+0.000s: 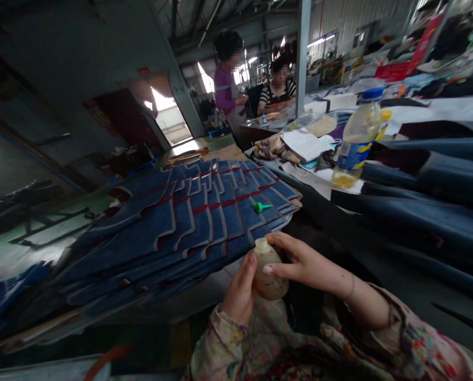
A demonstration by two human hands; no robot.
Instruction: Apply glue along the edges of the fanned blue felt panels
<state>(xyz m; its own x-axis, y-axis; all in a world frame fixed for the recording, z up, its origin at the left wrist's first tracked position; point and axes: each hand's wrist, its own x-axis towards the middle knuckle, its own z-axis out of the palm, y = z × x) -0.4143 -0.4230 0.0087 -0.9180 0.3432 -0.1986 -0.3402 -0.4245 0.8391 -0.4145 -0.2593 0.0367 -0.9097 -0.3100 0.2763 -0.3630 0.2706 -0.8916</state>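
Observation:
A cloudy, squat plastic bottle [271, 286] with an uncapped neck stands upright between my two hands, close to my lap. My left hand [239, 288] wraps its left side. My right hand [305, 264] closes on it from the right, thumb across the front and fingers behind the neck. Just beyond, a green nozzle cap [261, 207] lies on overlapping blue fabric pieces [144, 248] with grey edging and dark red strips. The bottle looks partly see-through with dark specks on it; how much is inside I cannot tell.
To the right stands a drink bottle [357, 140] with a blue cap and some yellow liquid, beside a white paper pad [305, 145] and rolled dark blue material [419, 222]. Two people are farther back, one in a purple top [224, 90], one in stripes [278, 95], near a post [303, 58].

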